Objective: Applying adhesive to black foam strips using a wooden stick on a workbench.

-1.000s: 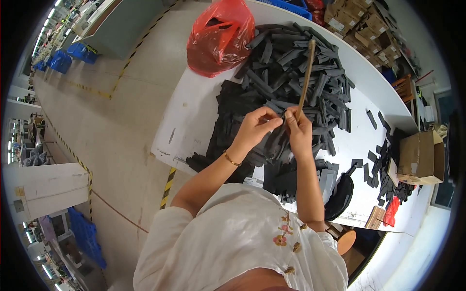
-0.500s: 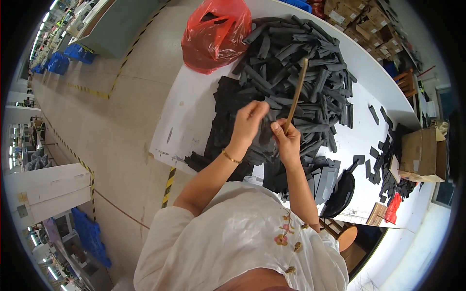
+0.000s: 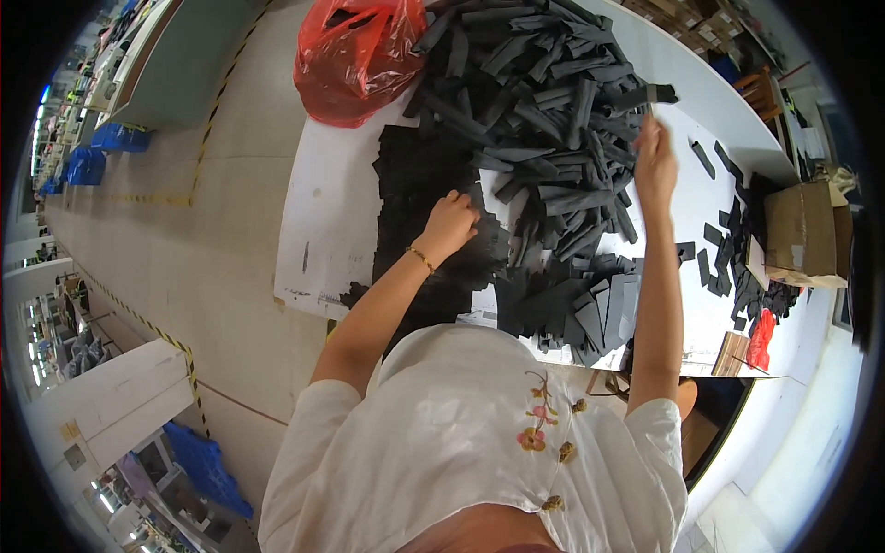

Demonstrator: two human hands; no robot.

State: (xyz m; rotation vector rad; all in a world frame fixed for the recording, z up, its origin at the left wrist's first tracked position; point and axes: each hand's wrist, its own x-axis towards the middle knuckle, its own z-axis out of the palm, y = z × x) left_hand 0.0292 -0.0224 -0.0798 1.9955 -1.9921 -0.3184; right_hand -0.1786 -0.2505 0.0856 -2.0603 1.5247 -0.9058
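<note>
My right hand [image 3: 656,170] is stretched out to the far right of the pile, its fingers closed around a thin wooden stick [image 3: 652,109] seen nearly end-on. A black strip [image 3: 634,100] lies across the stick's far end; whether it is wrapped round it I cannot tell. My left hand [image 3: 450,226] rests with curled fingers on a spread of flat black pieces [image 3: 406,203]; anything pinched in it is hidden. Beyond both hands is a large heap of rolled black tube-like pieces [image 3: 553,101]. Nearer my body lie loose flat black and grey pieces [image 3: 590,309].
The white table [image 3: 309,212] has a raised board along its far right side. A red plastic bag [image 3: 355,69] stands at the far left. Small black pieces [image 3: 724,230], a cardboard box [image 3: 800,230] and a red bag [image 3: 761,339] are on the right.
My right hand has swung right and away from me with the stick, and the strip now shows at its end. My left hand has lowered onto the flat pieces. The view has shifted.
</note>
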